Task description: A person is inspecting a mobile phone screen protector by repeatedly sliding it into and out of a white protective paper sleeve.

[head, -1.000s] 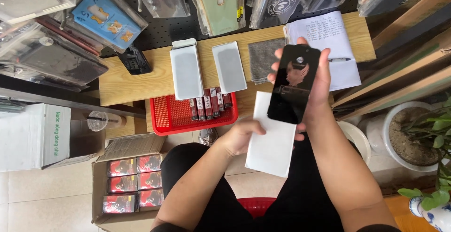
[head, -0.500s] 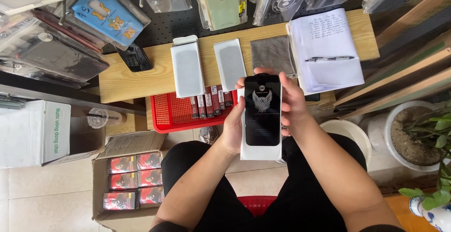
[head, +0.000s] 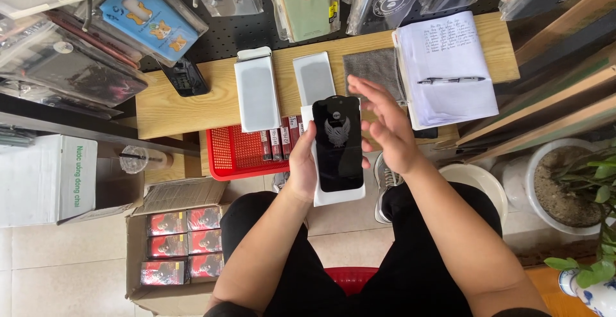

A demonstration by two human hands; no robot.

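My left hand [head: 301, 166] holds a flat white sleeve [head: 339, 193] with a black glass screen protector [head: 337, 147] lying on top of it, a pale winged emblem near its upper end. My right hand [head: 384, 128] hovers just to the right of the stack, palm turned toward it, fingers spread and holding nothing. Both are above my lap, in front of the wooden shelf [head: 192, 108].
On the shelf lie two white packets [head: 256, 92], a grey cloth [head: 371, 73], an open notebook [head: 449, 67] with a pen and a dark phone [head: 184, 77]. A red basket [head: 234, 156] holds small tubes. A carton of red boxes [head: 183, 246] sits lower left; plant pot [head: 564, 185] right.
The black protector came from my right hand down onto the white sleeve. My right hand then let go and opened beside it, and the stack shifted slightly left in my left hand.
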